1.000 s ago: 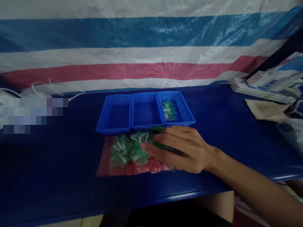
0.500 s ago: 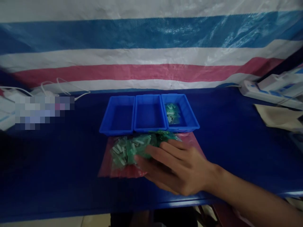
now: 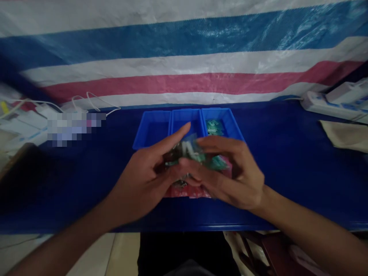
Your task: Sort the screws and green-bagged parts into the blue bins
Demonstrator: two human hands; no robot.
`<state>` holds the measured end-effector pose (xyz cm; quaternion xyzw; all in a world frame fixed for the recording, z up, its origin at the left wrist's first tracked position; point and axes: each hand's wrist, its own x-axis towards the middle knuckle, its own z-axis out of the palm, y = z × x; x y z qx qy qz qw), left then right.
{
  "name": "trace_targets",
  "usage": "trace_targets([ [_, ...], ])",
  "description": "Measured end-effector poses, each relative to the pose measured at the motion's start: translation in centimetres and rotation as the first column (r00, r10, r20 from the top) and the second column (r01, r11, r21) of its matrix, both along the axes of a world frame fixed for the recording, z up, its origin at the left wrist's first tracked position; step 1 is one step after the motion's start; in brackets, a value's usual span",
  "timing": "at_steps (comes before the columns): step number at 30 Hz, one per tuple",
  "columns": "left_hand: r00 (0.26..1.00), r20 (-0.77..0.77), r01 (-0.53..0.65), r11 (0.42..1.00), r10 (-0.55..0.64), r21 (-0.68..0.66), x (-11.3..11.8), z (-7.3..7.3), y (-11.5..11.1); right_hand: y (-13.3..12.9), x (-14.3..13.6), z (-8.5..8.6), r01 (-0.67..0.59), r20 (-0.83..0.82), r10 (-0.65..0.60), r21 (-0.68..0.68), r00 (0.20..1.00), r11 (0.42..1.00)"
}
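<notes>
My left hand point(image 3: 143, 172) and my right hand point(image 3: 232, 172) meet over the middle of the table, blurred by motion. Between their fingers is a small clear green-tinted plastic bag point(image 3: 189, 149) with white pieces and what look like metal screws inside. One upper digit of my left hand points up past it, while the others curl in beside the bag. My right hand's fingers and thumb close around its right side. Another green bag point(image 3: 219, 162) shows under my right palm. Below lies a red plastic bag point(image 3: 186, 190), mostly covered by my hands.
Three blue trays stand in a row behind my hands: a left tray point(image 3: 139, 134), a middle tray point(image 3: 186, 110) and a right tray point(image 3: 234, 128) holding small green bags point(image 3: 214, 126). Power strips point(image 3: 324, 103) and a beige sheet point(image 3: 345, 136) lie right; white cables point(image 3: 94, 103) lie left.
My left hand has come in from the left to meet my right hand at the small bags. A bag is now lifted between them. The view has shifted slightly.
</notes>
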<state>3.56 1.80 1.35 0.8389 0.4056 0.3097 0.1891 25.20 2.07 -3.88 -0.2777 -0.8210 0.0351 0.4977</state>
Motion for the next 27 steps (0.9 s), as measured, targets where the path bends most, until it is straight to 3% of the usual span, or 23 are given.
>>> trace_targets([
  [4,0.978,-0.042,0.199,0.972,-0.205,-0.123,0.8,1.7,3.8,1.3,0.8,0.7,0.173,-0.082,-0.157,0.253,0.984,0.952],
  [7,0.955,-0.043,0.277,0.934,-0.294,-0.228,0.8,2.5,5.0,2.0,1.6,1.4,0.096,0.006,-0.105,0.342,0.994,0.935],
  [9,0.950,-0.042,0.288,0.922,-0.309,-0.258,0.5,2.6,5.3,2.1,2.0,1.8,0.049,0.042,-0.066,0.331,0.997,0.942],
  [11,0.972,-0.032,0.223,0.962,-0.231,-0.159,-0.1,2.3,5.5,2.0,2.3,2.0,0.046,0.051,-0.064,0.308,0.997,0.950],
  [13,0.998,0.022,0.061,0.995,-0.063,0.083,-0.9,1.7,5.7,2.0,2.6,2.1,0.063,0.032,-0.075,0.285,0.997,0.956],
  [15,0.991,0.083,-0.125,0.926,0.101,0.356,-1.8,0.8,6.0,2.1,3.0,2.1,0.052,0.015,-0.058,0.254,0.998,0.966],
  [17,0.982,0.069,-0.187,0.828,0.178,0.528,-2.8,-0.2,6.5,2.2,3.3,2.2,0.018,0.028,-0.023,0.183,0.999,0.983],
  [22,0.986,-0.094,-0.054,0.806,0.135,0.589,-3.8,-2.4,7.9,3.2,4.0,2.7,0.066,-0.027,-0.066,0.015,0.997,0.998],
  [27,0.958,-0.269,0.096,0.769,0.102,0.632,-3.6,-3.4,7.8,3.4,4.1,2.3,-0.022,0.132,0.013,0.064,0.991,0.998],
])
